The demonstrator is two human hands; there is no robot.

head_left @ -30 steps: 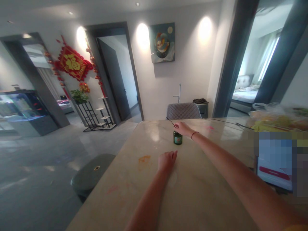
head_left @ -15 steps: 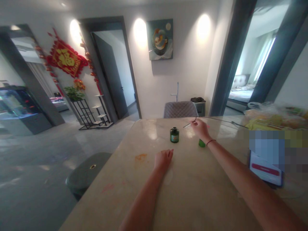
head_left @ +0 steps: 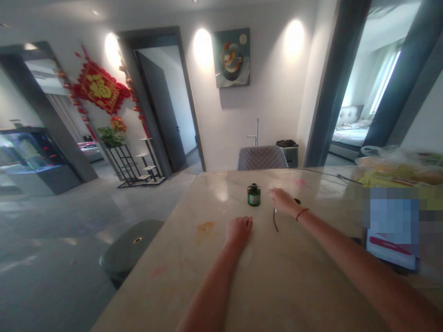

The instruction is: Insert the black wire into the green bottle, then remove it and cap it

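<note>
A small dark green bottle [head_left: 254, 194] stands upright on the beige marble table [head_left: 284, 286]. My right hand [head_left: 282, 201] hovers just right of it, blurred, with its fingers pointing toward the bottle. A thin dark stick [head_left: 275, 221] runs from under that hand toward me; whether the fingers hold it is unclear. Behind my right wrist a small dark cap-like thing [head_left: 296, 201] lies on the table. My left hand [head_left: 238, 229] rests on the table nearer me, fingers curled in with nothing in them.
A grey quilted chair [head_left: 262, 158] stands at the table's far end and a round green stool [head_left: 133, 246] at its left side. Plastic bags with food [head_left: 398, 168] and a phone-like device [head_left: 391, 246] lie at the right. A thin cable [head_left: 321, 173] crosses the far edge.
My right hand held the stick over the bottle, carried it off to the right, then came back down beside the bottle; the stick now points toward me. My left hand stayed put.
</note>
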